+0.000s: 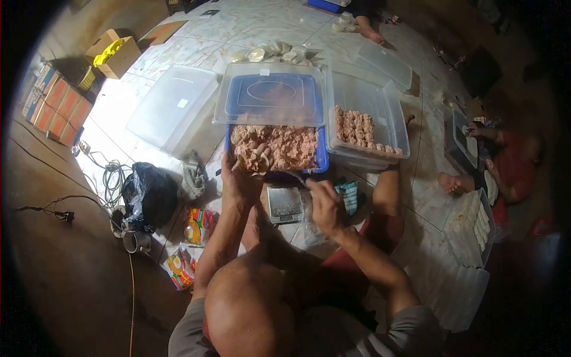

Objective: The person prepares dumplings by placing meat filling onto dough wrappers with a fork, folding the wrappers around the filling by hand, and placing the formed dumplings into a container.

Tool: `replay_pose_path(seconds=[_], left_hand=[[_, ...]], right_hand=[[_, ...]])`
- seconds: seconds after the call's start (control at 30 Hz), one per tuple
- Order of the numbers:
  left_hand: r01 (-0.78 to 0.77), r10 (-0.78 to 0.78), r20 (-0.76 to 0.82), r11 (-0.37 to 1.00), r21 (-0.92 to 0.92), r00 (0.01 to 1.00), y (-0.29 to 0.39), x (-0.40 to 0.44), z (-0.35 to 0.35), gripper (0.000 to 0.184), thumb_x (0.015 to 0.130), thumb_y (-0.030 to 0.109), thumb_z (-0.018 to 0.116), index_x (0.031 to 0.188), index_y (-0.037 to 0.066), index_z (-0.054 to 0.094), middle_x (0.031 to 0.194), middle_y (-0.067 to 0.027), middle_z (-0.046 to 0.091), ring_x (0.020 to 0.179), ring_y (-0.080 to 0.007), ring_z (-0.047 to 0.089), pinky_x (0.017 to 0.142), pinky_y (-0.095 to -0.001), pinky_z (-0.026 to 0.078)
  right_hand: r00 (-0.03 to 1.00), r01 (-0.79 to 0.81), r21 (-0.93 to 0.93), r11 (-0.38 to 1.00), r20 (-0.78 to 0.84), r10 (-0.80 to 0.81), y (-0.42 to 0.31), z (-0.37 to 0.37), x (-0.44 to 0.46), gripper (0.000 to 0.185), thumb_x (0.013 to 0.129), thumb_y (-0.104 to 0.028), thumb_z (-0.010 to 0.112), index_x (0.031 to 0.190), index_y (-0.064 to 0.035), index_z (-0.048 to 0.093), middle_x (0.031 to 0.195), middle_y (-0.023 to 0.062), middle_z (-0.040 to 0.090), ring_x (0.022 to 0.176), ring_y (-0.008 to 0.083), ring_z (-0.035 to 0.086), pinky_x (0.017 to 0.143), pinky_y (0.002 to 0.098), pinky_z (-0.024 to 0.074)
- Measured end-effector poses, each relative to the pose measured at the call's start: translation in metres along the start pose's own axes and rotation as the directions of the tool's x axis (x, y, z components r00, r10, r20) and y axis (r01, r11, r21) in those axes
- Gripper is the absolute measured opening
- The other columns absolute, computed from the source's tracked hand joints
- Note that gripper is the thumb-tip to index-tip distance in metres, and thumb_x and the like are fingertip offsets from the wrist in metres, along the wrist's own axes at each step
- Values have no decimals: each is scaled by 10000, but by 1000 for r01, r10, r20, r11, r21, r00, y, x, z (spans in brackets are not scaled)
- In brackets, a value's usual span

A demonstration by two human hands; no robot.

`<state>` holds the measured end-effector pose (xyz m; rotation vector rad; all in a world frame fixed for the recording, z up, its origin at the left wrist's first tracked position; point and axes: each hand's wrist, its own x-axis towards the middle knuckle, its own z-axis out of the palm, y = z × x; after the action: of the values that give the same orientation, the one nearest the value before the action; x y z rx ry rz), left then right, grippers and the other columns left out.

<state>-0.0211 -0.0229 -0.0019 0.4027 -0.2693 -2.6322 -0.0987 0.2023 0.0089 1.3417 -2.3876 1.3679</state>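
My left hand [237, 178] cups a pale round wrapper with minced filling [253, 162] on it, fingers curled around the edge. It is over the near-left corner of a blue tub [324, 159] of pinkish minced filling [291, 146]. My right hand [326, 205] is closed on the handle of a thin utensil [292, 174], which points left to the filled wrapper; its tip is hard to make out. Below and between my hands sits a small digital scale [285, 205]. To the right, a clear plastic box [399, 122] holds rows of portioned filled pieces [357, 126].
A translucent lid or box [267, 98] covers the tub's far part. Another clear box [172, 107] stands left. A black bag [151, 190], a grey cloth [191, 178], a metal mug [137, 241] and cables lie left. At right, a co-worker [514, 160] sits near a tray of white pieces [480, 223].
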Motion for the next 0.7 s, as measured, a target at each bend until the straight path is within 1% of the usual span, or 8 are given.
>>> replay_pose_path(seconds=[0.1,0.17,0.23,0.3,0.4,0.5,0.57,0.7], left_hand=[[45,-58,131,994,101,990,-12,-11,7,854,973,672,391,1406,-61,452,1397,-245,526,1318,-373,505,1169,-502,342],[120,-142,168,984,134,976,-21,-20,22,867,973,685,379,1406,-63,452,1397,-243,527,1316,-371,507,1170,-496,341],[159,-167,136,985,71,977,-21,-26,38,885,967,715,361,1392,-51,484,1378,-215,557,1292,-356,529,1161,-485,347],[173,-183,100,979,104,978,-15,-20,32,929,955,745,347,1393,-62,487,1387,-220,556,1278,-346,541,1150,-475,357],[382,-397,147,917,117,906,-18,-30,28,963,941,753,382,1414,-82,456,1401,-242,545,1281,-347,539,1142,-458,374],[326,-346,71,923,204,935,-16,-26,15,1004,905,789,412,1369,-99,483,1381,-245,555,1291,-324,534,1120,-445,393],[317,-314,-44,928,197,948,-26,-42,19,1023,909,793,396,1399,-104,444,1395,-239,552,1276,-319,546,1108,-428,408],[281,-296,34,932,230,955,-24,-29,17,978,917,780,401,1394,-72,458,1359,-224,575,1230,-324,576,1080,-431,430]], right_hand=[[999,20,197,980,-38,-13,-32,-18,27,244,938,-16,552,1155,16,659,966,183,641,876,344,660,743,417,527],[976,15,106,994,215,-37,-24,-4,22,257,926,1,529,1141,-12,669,918,184,618,829,353,646,673,435,520],[947,77,-67,995,318,-51,-30,-17,22,263,925,-10,523,1139,-21,675,891,174,595,807,336,642,661,427,516],[947,113,-55,992,309,-91,-30,-34,47,273,922,-9,516,1142,-26,677,887,169,584,781,326,629,649,423,510],[931,162,-56,985,340,-134,-5,-29,49,285,895,19,535,1124,-29,698,876,162,556,758,313,603,644,412,484],[899,243,-134,961,402,-171,-1,-40,67,283,864,44,552,1091,-13,710,839,160,520,750,306,574,648,405,461],[923,219,-9,976,325,-204,-7,-35,54,282,859,58,527,1069,-7,705,823,160,510,756,315,573,654,422,463],[946,116,-119,986,317,-72,2,-29,28,237,856,38,549,1046,5,686,847,174,540,772,326,580,668,430,468]])
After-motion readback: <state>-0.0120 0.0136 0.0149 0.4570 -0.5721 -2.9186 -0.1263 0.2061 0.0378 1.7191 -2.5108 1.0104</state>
